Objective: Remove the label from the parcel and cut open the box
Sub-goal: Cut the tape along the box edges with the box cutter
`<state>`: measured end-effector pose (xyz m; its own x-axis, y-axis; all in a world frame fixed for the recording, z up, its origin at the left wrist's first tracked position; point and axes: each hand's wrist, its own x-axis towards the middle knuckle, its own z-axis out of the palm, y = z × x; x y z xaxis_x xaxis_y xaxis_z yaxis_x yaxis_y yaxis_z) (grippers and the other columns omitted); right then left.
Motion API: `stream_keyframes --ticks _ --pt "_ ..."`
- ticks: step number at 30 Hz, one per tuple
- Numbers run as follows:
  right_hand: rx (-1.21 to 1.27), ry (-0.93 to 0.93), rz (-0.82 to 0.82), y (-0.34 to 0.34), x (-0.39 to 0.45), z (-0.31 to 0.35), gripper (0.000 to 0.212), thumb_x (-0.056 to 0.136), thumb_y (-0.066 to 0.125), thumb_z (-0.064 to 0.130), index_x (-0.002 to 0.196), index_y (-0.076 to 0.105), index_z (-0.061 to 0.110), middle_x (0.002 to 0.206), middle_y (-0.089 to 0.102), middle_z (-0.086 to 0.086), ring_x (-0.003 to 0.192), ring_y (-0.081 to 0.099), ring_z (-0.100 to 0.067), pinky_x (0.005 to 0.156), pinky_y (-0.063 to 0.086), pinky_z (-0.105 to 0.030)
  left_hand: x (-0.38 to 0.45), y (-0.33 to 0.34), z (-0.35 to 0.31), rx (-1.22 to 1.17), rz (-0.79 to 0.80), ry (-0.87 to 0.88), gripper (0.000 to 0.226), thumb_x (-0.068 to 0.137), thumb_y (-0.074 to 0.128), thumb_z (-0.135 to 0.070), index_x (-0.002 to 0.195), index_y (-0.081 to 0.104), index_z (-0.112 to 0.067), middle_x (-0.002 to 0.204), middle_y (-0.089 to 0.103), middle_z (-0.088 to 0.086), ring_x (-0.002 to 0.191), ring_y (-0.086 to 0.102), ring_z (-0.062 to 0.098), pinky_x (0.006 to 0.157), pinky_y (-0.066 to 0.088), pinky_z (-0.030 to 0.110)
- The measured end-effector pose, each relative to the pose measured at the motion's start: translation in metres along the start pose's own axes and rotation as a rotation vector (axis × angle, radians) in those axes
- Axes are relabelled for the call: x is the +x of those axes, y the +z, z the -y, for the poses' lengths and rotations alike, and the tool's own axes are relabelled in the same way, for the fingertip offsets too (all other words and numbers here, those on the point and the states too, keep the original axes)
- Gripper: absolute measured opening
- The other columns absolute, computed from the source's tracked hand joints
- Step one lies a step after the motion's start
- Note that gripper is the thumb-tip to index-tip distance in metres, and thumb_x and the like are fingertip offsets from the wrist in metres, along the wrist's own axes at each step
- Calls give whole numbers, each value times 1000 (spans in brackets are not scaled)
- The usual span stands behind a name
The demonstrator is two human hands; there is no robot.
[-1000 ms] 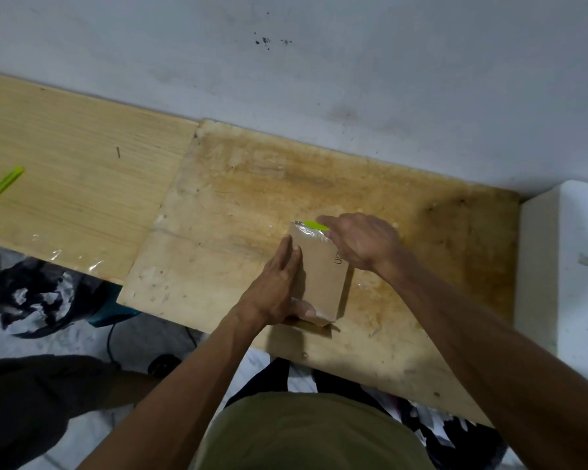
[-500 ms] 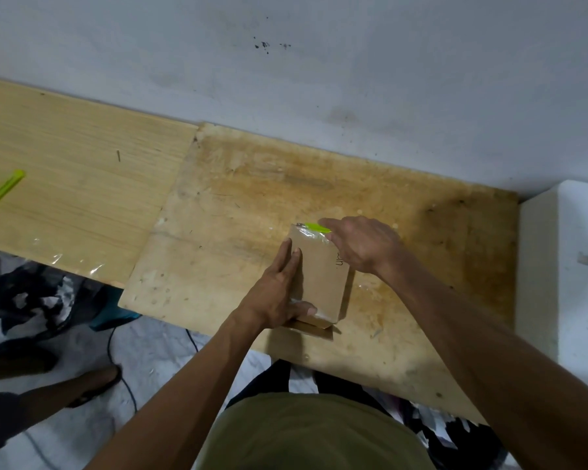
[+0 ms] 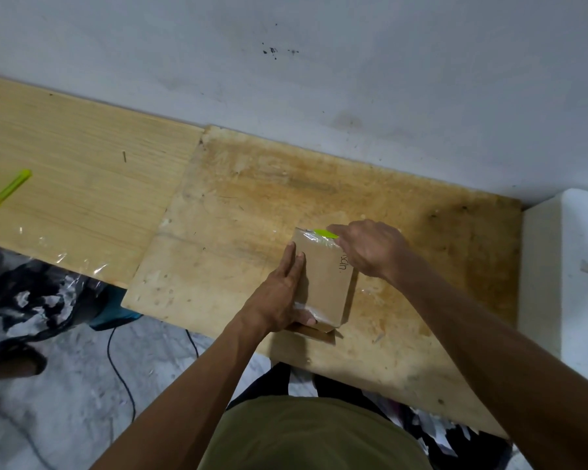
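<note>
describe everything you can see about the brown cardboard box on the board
The brown cardboard box is small, flat and rectangular, lying on the worn wooden board near its front edge. Clear tape wraps its far end, and dark print runs along its right side. A flap sticks out beneath its near end. The left hand rests flat along its left edge; the right hand holds a green cutter at its far end.
</note>
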<state>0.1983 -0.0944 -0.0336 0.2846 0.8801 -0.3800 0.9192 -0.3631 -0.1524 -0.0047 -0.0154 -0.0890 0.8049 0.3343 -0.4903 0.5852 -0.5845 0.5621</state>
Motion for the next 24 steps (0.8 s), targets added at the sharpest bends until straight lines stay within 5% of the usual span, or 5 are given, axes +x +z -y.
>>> stream_keyframes --ticks 7,13,19,24 --pt "-25 -37 13 0 -10 -22 25 101 34 35 114 54 30 104 67 -4 94 63 -30 73 52 -39 0 -2 -3 26 12 -24 136 66 88 -44 156 -9 -13 160 -33 -1 149 20 28 115 33 39" --pt "16 -11 0 3 -30 -42 37 100 31 42 126 55 32 108 67 -6 99 63 -29 75 54 -39 -1 -2 -7 45 32 -41 133 68 87 -43 156 -8 -14 160 -32 -2 148 22 29 115 33 39" --pt "67 47 -5 14 -49 -62 34 100 43 33 133 52 38 114 69 -9 100 65 -31 77 55 -40 -8 8 -15 101 32 -91 107 82 77 -34 154 2 -9 164 -14 6 126 51 38 100 44 40" --pt "296 84 -123 24 -53 -64 32 98 48 34 129 56 32 115 70 -10 101 66 -33 82 55 -45 -11 -2 -11 45 58 -142 114 81 77 -36 157 -6 -17 165 -15 8 142 34 35 112 36 41"
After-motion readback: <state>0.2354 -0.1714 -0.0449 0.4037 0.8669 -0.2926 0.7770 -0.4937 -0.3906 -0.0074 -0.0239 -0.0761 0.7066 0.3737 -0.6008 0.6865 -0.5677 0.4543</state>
